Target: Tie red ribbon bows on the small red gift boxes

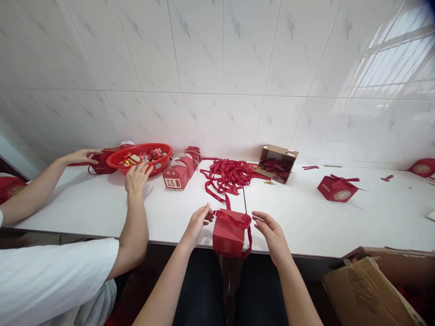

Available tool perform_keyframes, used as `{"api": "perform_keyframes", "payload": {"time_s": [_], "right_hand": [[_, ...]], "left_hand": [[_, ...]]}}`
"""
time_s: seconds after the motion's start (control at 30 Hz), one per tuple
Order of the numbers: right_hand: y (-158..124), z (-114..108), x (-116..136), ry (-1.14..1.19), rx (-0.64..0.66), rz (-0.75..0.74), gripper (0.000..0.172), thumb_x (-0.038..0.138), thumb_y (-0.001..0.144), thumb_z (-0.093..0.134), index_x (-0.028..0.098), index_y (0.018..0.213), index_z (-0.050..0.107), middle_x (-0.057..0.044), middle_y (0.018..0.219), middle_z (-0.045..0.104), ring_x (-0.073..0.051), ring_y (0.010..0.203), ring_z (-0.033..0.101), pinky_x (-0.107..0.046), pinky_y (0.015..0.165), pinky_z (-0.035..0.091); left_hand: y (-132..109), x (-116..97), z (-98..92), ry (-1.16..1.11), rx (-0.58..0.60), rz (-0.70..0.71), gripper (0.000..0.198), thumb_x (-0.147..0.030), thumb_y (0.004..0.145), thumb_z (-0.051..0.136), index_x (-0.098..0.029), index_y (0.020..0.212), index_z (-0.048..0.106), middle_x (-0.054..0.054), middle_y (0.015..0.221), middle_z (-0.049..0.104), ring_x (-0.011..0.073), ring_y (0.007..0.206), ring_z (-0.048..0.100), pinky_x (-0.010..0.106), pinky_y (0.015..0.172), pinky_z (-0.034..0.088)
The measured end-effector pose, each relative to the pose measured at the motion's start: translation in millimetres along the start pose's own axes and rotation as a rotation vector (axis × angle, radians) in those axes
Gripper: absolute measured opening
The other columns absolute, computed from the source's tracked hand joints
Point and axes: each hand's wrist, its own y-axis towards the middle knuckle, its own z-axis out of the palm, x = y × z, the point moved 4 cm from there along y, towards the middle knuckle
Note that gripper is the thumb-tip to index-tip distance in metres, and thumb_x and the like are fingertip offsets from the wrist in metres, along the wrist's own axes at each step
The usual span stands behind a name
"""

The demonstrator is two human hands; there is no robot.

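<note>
A red box (228, 233) stands at the table's front edge between my hands, with a dark red ribbon (234, 218) across its top and one end hanging down its right side. My left hand (197, 222) is beside the box's upper left, fingers bent and partly hidden; whether it touches the ribbon is unclear. To the right of the box, my right hand (270, 231) is held with its fingers apart and nothing between them. Behind the box lies a tangled heap of red ribbons (231, 174).
At left, a person's hand (137, 177) reaches to a red basin (166, 168) of wrapped sweets. Red boxes (176, 175) stand beside it. An open carton (277, 164) is at the back; a tied red box (338, 188) sits right. Cardboard boxes (370, 290) are at lower right.
</note>
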Motion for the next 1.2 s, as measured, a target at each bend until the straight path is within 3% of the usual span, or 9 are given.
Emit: {"api": "perform_keyframes", "payload": {"time_s": [0.1, 0.2, 0.37, 0.47, 0.57, 0.7, 0.8, 1.03, 1.2], "right_hand": [[-5, 4, -14, -0.032, 0.045, 0.039, 0.038, 0.046, 0.076, 0.06, 0.022, 0.106, 0.061, -0.008, 0.117, 0.06, -0.023, 0.111, 0.053, -0.037, 0.095, 0.04], [-7, 14, -21, -0.063, 0.11, 0.005, 0.042, 0.05, 0.076, 0.059, 0.019, 0.104, 0.06, -0.009, 0.103, 0.064, -0.023, 0.098, 0.058, -0.034, 0.087, 0.044], [-7, 17, -25, -0.124, 0.096, 0.017, 0.037, 0.053, 0.075, 0.06, 0.017, 0.081, 0.058, -0.001, 0.066, 0.056, -0.015, 0.062, 0.052, -0.027, 0.062, 0.041], [-8, 12, -19, -0.125, 0.125, 0.039, 0.036, 0.053, 0.074, 0.06, 0.017, 0.071, 0.056, 0.001, 0.059, 0.05, -0.012, 0.055, 0.045, -0.025, 0.055, 0.036], [-8, 6, -13, -0.119, 0.132, 0.043, 0.033, 0.05, 0.076, 0.06, 0.017, 0.071, 0.056, 0.003, 0.056, 0.046, -0.011, 0.054, 0.042, -0.023, 0.055, 0.034], [-5, 0, -13, -0.09, 0.1, 0.045, 0.032, 0.048, 0.076, 0.059, 0.017, 0.07, 0.055, 0.002, 0.06, 0.047, -0.011, 0.058, 0.045, -0.023, 0.058, 0.036], [-1, -1, -16, -0.103, 0.066, 0.077, 0.031, 0.046, 0.075, 0.06, 0.017, 0.07, 0.055, 0.002, 0.06, 0.047, -0.011, 0.056, 0.046, -0.023, 0.055, 0.035], [5, -9, -21, -0.132, -0.052, 0.072, 0.02, 0.036, 0.07, 0.057, 0.018, 0.078, 0.06, 0.001, 0.06, 0.054, -0.015, 0.057, 0.052, -0.028, 0.058, 0.043], [10, -31, -18, -0.269, -0.155, 0.002, 0.011, 0.026, 0.069, 0.049, 0.019, 0.075, 0.056, -0.001, 0.059, 0.06, -0.017, 0.058, 0.057, -0.03, 0.061, 0.045]], "left_hand": [[0, -9, 10.2, -0.022, 0.091, 0.041, 0.032, -0.049, 0.073, 0.059, -0.018, 0.068, 0.054, 0.0, 0.07, 0.057, 0.0129, 0.067, 0.053, 0.022, 0.063, 0.041], [0, -6, 8.3, 0.011, 0.076, 0.127, 0.028, -0.044, 0.072, 0.061, -0.018, 0.068, 0.053, 0.0, 0.068, 0.055, 0.0128, 0.066, 0.051, 0.023, 0.065, 0.041], [-1, 21, -26.5, 0.61, -0.153, 0.148, 0.018, -0.036, 0.072, 0.054, -0.02, 0.064, 0.054, 0.002, 0.07, 0.06, 0.0188, 0.071, 0.055, 0.029, 0.067, 0.041], [-4, 27, -53.0, 0.901, -0.314, 0.11, 0.012, -0.029, 0.071, 0.052, -0.02, 0.066, 0.057, 0.006, 0.084, 0.064, 0.0258, 0.087, 0.055, 0.037, 0.077, 0.039], [-3, 25, -61.9, 1.019, -0.329, 0.093, 0.013, -0.03, 0.073, 0.052, -0.021, 0.069, 0.059, 0.007, 0.099, 0.064, 0.0298, 0.101, 0.051, 0.043, 0.084, 0.035], [-2, 26, -46.9, 1.087, -0.187, 0.112, 0.017, -0.033, 0.074, 0.053, -0.021, 0.065, 0.06, 0.006, 0.1, 0.064, 0.0284, 0.101, 0.051, 0.041, 0.084, 0.035], [-5, 29, -41.6, 1.149, -0.223, 0.097, 0.015, -0.03, 0.073, 0.052, -0.02, 0.064, 0.06, 0.007, 0.095, 0.064, 0.029, 0.098, 0.051, 0.042, 0.084, 0.034], [-3, 34, -57.8, 1.194, -0.277, 0.031, 0.016, -0.031, 0.07, 0.053, -0.02, 0.063, 0.06, 0.009, 0.095, 0.064, 0.032, 0.098, 0.05, 0.044, 0.082, 0.035], [-6, 31, -76.4, 1.196, -0.313, -0.041, 0.019, -0.034, 0.07, 0.052, -0.021, 0.062, 0.063, 0.011, 0.098, 0.065, 0.0356, 0.097, 0.051, 0.044, 0.076, 0.038]]}}
